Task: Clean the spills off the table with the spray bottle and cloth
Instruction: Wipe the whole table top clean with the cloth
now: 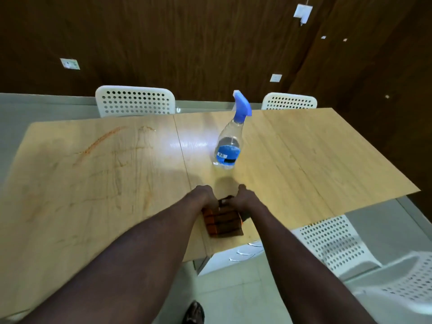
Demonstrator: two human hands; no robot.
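Cloth (223, 222) folded, brown with orange stripes, on table (304, 160).

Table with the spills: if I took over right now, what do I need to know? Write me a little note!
Left hand and right hand: both grip the far end of the folded cloth, which lies at the near edge of the table.
Spray bottle: upright mid-table, beyond the hands, no hand on it.
Done: nothing looks wiped yet; orange streaks mark the table's left half.
Left: spray the streaks, then wipe them with the cloth.
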